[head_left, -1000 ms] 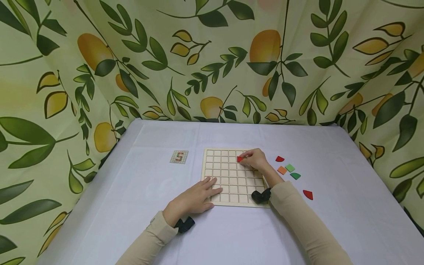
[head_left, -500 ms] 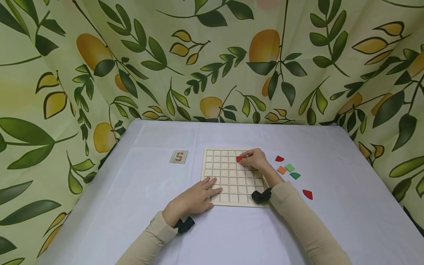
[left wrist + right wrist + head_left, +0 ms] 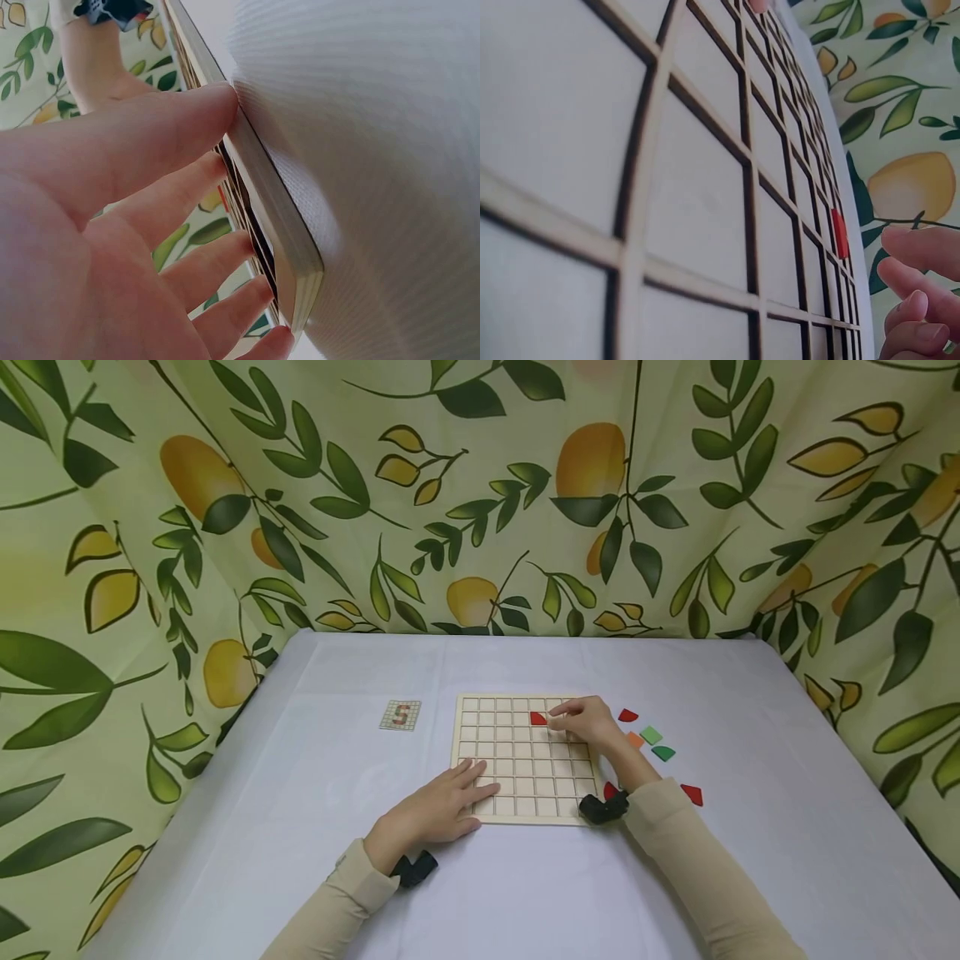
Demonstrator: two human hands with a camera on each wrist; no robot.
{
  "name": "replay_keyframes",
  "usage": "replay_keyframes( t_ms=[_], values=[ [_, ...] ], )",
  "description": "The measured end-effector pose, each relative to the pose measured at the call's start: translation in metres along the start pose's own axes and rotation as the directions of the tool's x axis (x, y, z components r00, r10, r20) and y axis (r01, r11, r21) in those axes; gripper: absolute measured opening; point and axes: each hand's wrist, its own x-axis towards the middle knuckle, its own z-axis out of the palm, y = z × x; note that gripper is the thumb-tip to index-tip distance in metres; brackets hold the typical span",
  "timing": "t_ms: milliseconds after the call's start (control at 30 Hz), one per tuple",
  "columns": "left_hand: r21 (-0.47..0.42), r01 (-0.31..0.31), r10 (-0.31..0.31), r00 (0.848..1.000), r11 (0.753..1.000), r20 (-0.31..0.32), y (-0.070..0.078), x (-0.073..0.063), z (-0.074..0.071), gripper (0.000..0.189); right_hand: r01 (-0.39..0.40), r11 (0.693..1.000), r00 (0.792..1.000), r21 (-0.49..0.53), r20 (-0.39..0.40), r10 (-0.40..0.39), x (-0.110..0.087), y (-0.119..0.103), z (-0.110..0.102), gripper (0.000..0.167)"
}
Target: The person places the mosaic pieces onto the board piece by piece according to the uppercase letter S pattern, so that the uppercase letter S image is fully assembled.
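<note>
Right hand [image 3: 587, 720] has drawn back slightly to the right since the earlier frame, baring the red tile [image 3: 537, 718]; its wrist has shifted right too, and a half-hidden red tile [image 3: 610, 791] now shows beside the black wrist camera [image 3: 603, 808]. Left hand [image 3: 437, 806] unmoved.

Left to right: the card [image 3: 400, 715], bearing an S on a small grid, lies on the white-covered table [image 3: 337, 727], apart from the board. Left hand next, on the near left corner of the board [image 3: 504, 767]: fingers spread and straight over the squares, thumb at the near edge. Its grip is wide and has hold of nothing.

Red tile lies on the board, in the second row from the far side, one corner rounded. Right hand is just beside it, grip loose, thumb and forefinger extended, the other fingers curled in, nothing held; fingertips stand apart from the tile. Cannot tell whether they touch the board.

Past the forearm, on the table: far red tile [image 3: 627, 715], orange tile [image 3: 636, 740], light green tile [image 3: 651, 735] and dark green tile [image 3: 663, 753], grouped near one another; near red tile [image 3: 692, 795] is apart from these, close to the sleeve [image 3: 693, 852].
</note>
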Motion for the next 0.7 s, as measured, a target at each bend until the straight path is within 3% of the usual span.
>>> replay_keyframes(
  t_ms=[367, 700],
  values=[
    [-0.001, -0.012, 0.012, 1.000, 1.000, -0.003, -0.002, 0.000, 0.001, 0.052, 0.021, 0.999, 0.999, -0.027, -0.028, -0.022, -0.015, 0.004, -0.015, 0.035],
    [0.003, -0.010, 0.010, 1.000, 1.000, -0.001, -0.001, 0.000, 0.000, 0.052, -0.013, 1.000, 0.997, -0.027, -0.075, 0.011, -0.026, 0.015, -0.030, 0.037]
  ],
)
